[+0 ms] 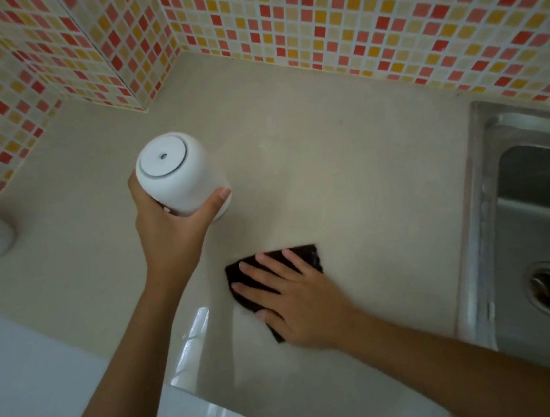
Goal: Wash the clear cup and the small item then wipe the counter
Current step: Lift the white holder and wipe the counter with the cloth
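Two hands work mid-frame: the right hand (303, 302) presses a dark cloth (301, 256) flat on the counter (366, 180) — soft, best driven under the palm — while the left hand (173, 226) grips a white container (177, 176) clear of it — likely light, smooth.

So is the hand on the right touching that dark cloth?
Touching. The head view shows the right hand pressed flat on the dark cloth, fingers spread over it on the counter.

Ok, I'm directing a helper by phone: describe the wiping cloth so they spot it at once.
Start at the steel sink on the right and move left across the beige counter. The cloth lies flat under the right hand, the only dark thing there.
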`<control>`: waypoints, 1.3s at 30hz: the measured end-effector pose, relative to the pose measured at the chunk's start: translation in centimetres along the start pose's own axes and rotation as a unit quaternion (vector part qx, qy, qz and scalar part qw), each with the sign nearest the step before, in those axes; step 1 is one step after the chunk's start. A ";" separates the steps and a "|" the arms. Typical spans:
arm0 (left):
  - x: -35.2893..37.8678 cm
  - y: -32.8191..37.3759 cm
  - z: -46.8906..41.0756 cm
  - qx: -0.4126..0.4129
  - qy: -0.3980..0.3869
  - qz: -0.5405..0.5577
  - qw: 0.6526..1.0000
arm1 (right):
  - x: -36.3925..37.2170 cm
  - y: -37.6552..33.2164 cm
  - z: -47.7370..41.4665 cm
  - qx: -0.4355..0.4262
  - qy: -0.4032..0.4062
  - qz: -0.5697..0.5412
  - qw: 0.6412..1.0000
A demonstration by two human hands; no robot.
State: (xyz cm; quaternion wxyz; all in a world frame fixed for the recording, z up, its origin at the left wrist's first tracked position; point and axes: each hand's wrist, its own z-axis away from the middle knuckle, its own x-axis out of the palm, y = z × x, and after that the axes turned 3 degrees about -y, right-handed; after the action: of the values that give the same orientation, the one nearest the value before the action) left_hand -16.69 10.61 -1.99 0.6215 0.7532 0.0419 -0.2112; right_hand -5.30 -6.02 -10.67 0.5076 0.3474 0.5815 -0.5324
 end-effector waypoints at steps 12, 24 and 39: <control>1.7 -1.1 2.2 -0.016 -0.027 0.010 0.999 | -5.0 19.1 -8.3 0.327 0.081 -0.011 0.942; 4.3 -0.3 0.9 -0.014 -0.050 0.011 0.999 | -2.1 9.1 -0.8 0.139 0.031 0.012 0.990; 4.6 -0.1 -0.9 -0.011 -0.039 0.003 0.999 | -0.9 2.4 1.3 0.167 0.039 -0.031 0.985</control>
State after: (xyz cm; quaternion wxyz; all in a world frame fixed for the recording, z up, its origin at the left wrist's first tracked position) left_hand -12.35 10.56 -3.70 0.6315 0.7377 0.0171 -0.2383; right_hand -2.49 -6.74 -10.32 0.4028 0.4296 0.5143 -0.6235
